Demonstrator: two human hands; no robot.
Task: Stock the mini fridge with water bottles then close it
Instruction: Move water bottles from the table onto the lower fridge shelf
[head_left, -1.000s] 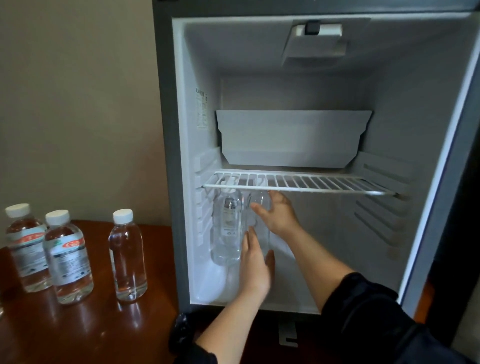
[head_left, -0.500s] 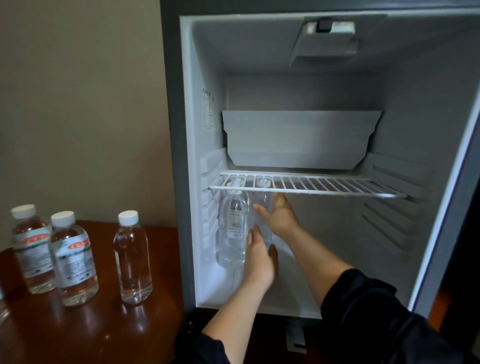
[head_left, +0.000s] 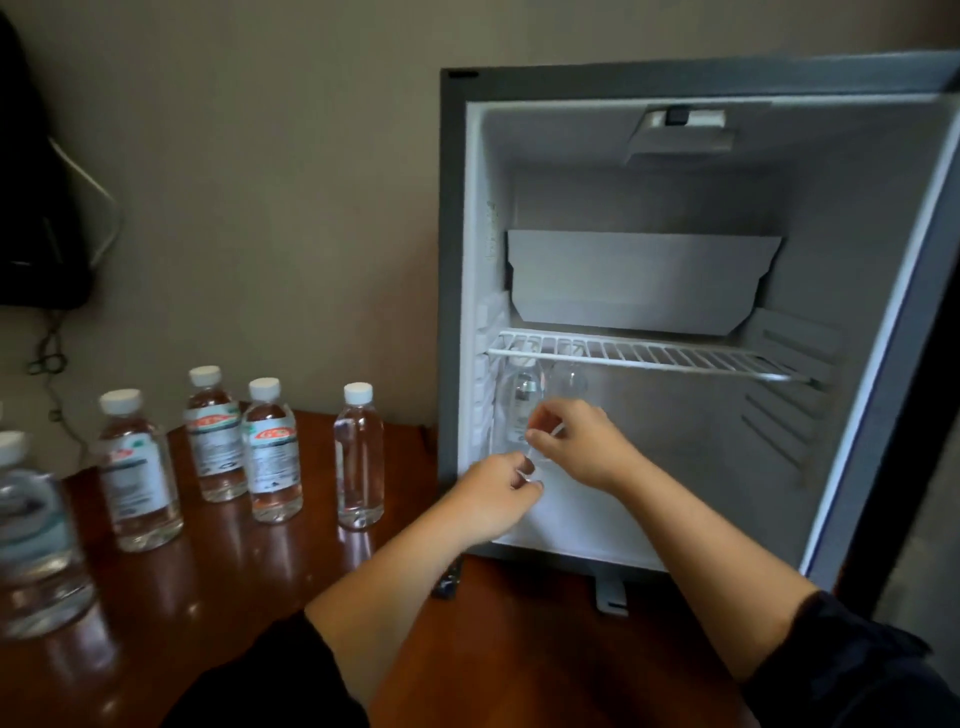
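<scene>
**Head view: stocking station, contents as seen**

- Surface: dark reddish wooden table (head_left: 208, 597), glossy, across the lower left of the frame.
- Room: plain beige wall (head_left: 285, 182) behind. A dark object (head_left: 36, 208) with a hanging cable (head_left: 101, 208) sits at upper left.
- Mini fridge (head_left: 448, 260): right half of the frame, door open, white interior, wire shelf (head_left: 649, 357) at mid-height.
- Stocked bottles (head_left: 523, 402): two, upright and side by side under the shelf against the cavity's left wall.
- Table bottles (head_left: 272, 452): five, upright with white caps, at left of frame. The nearest is blurred. The unlabelled bottle (head_left: 359, 457) stands closest to the fridge.
- Hands: both forearms reach up from the lower frame out of dark sleeves (head_left: 857, 670). The left hand (head_left: 496, 491) and right hand (head_left: 582, 441) are close together at the fridge mouth, in front of the stocked bottles. The fingers are curled, each hand pinching one end of a thin pale strip (head_left: 533, 456). The strip is too small to identify.
</scene>
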